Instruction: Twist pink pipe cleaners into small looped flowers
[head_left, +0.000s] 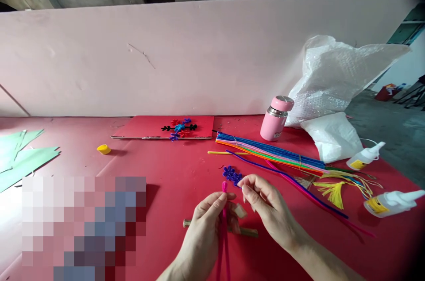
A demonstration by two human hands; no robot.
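Note:
My left hand [206,221] is closed around a folded pink pipe cleaner [224,210]; its bent tip sticks up above my fingers. My right hand [262,199] pinches the end of a purple pipe-cleaner flower [231,175] lying on the red table cover [159,170], just right of the pink tip. A long purple pipe cleaner [285,175] runs off to the right from near that flower. Under my hands lies a short wooden stick [247,231].
A bundle of coloured pipe cleaners [268,150], a pink flask [276,118], two glue bottles [367,156] [392,201], a yellow tassel [334,192] and white plastic bags [332,82] lie right. At the back, a red card with pipe-cleaner flowers [179,128]. Left: yellow cap [104,149], green paper [23,157].

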